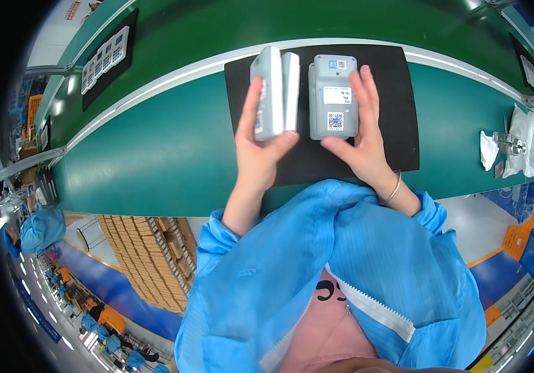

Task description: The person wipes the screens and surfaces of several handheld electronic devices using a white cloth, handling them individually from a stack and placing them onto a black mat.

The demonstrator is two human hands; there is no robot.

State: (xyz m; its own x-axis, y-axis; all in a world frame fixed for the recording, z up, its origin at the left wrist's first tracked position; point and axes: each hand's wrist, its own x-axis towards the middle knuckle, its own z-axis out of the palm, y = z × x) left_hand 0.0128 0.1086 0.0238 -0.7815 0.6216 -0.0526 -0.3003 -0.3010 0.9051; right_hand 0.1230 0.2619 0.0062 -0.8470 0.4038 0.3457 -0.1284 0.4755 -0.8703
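Left hand (258, 133) has its grip part-closed around the left pair (270, 93) of grey handheld devices: fingers along the outer left flank, thumb across the near end of the inner unit. Both units are up on their long edges, leaning slightly, near ends close together. Slight blur there; can't tell if they rest on the mat or sit clear of it.

Right hand (366, 133) is spread wide at the right pair (336, 96): two units stacked, the top one back-up with labels showing, the lower one peeking out on the left. Long fingers nearly straight at the right side, thumb at the near edge. Can't tell if it bears any load.

Both pairs are over the far half of the black mat (397, 112), left pair nearer its far-left corner, right pair around mid-width. Mat is on the green tabletop (148, 149), against the white rail (173, 77) at the far edge.

Tabletop's right end: white plastic bag (525, 140), crumpled white sheet (488, 151) beside it. Beyond the rail, far left: dark tray (124, 62) with a row of white devices (104, 62).
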